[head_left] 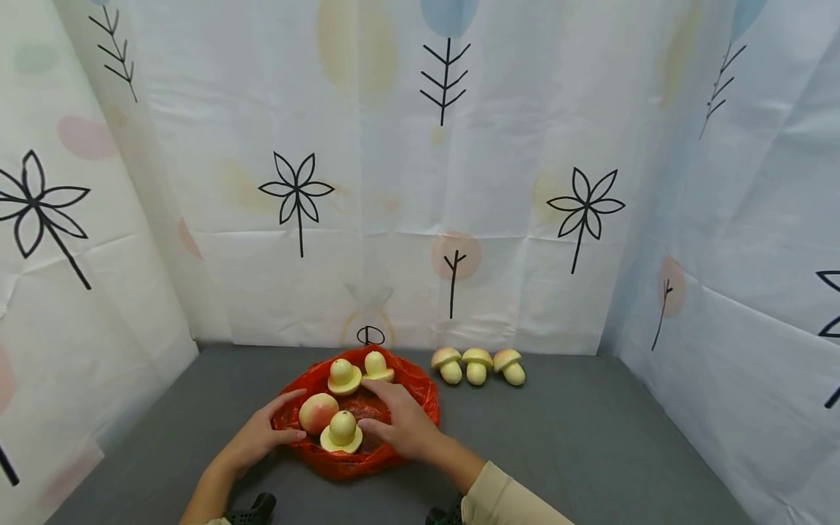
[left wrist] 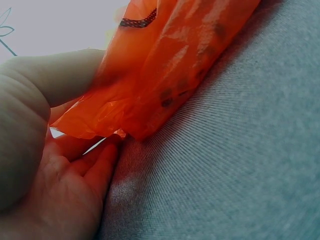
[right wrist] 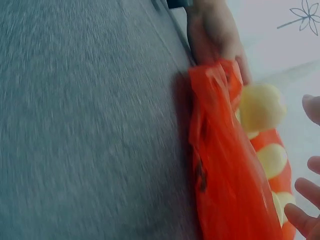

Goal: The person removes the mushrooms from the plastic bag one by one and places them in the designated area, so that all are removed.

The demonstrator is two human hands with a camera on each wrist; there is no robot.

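A red plastic bag (head_left: 335, 467) lies spread with its mouth facing up. Inside it are toy mushrooms: a pale one (head_left: 344, 377) and another (head_left: 377, 367) at the back, a pink-capped round one (head_left: 319, 413) at the left, and one with its stem up (head_left: 342, 432) in front. At the bag's left side, my left hand (head_left: 259, 437) holds the rim, the plastic (left wrist: 140, 75) lying between thumb and fingers. My right hand (head_left: 407, 423) hovers over the bag's right part, fingers spread and holding nothing. In the right wrist view, its fingers (right wrist: 307, 190) are apart from the mushrooms.
Three more toy mushrooms (head_left: 477, 366) lie in a row on the grey tabletop (head_left: 558, 437), right of the bag near the back. White printed cloth (head_left: 394, 292) encloses the table at the back and both sides.
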